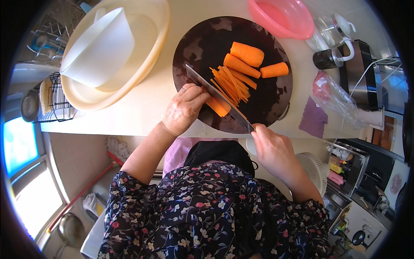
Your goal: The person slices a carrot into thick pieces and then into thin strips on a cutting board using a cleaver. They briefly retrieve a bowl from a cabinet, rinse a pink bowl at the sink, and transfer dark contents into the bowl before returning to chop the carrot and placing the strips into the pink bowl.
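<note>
On a round dark cutting board [200,42], my right hand [272,145] grips the handle of a broad kitchen knife [223,97]. Its blade runs diagonally up and left across the board. My left hand [189,106], a ring on one finger, presses a piece of carrot [217,106] against the board beside the blade; the fingers hide part of that piece. Beyond the blade lies a pile of carrot strips [233,83]. Farther back rest a thick carrot chunk [247,54], a longer carrot piece [242,66] and a short carrot piece [274,70].
At left stands a large cream basin [163,35] holding a white plastic container [103,48]. A pink bowl [284,19] touches the board's far right. Rightward are a glass pitcher [325,32], a dark-filled jar [326,59], a plastic bag [336,97] and a purple cloth [313,118].
</note>
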Available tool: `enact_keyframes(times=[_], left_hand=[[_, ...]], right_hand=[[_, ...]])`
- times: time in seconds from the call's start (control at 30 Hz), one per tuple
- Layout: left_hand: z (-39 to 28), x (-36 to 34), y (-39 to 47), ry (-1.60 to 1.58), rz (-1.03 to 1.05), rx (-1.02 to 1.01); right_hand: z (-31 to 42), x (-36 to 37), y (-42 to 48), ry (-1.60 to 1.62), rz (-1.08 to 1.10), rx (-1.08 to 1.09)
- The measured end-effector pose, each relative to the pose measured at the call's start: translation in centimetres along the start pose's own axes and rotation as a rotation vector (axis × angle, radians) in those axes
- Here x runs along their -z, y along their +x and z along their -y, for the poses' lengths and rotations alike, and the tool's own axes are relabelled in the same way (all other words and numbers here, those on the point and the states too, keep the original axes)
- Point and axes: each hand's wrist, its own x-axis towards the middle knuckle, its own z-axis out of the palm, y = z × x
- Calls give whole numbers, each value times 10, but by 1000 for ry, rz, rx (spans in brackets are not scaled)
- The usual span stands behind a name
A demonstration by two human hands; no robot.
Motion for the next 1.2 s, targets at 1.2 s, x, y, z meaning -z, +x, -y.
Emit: enact_keyframes(times=[1.2], left_hand=[[4, 2, -5, 33, 25, -53]], right_hand=[[2, -21, 37, 28, 23, -14]])
